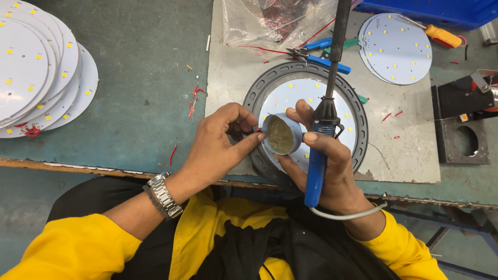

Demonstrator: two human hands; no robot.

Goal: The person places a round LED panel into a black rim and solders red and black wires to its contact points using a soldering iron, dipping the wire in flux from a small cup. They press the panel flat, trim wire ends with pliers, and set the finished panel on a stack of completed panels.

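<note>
Nearest: yellow sleeves, black apron, metal wristwatch [163, 195] on the left wrist.

Left hand [218, 145]: grip closed, thumb and fingertips pinching the small round tub of yellowish flux paste [280, 135] from its 9 o'clock side.

Right hand [327, 166]: grip clamped on the blue-handled soldering iron [317, 166], which stands upright; fingertips also steady the tub at 3 o'clock.

Beneath the tub: white round LED board [311, 93] seated in a dark grey ring frame [259, 88], on a grey mat on the desk [129, 93].

At 12 o'clock: blue-handled cutters [316, 52], clear plastic bag with red wires [270, 21].

At 2 o'clock: loose LED discs [399, 49], orange-handled screwdriver [441, 35].

At 10 o'clock, far: stack of LED discs [36, 67].
</note>
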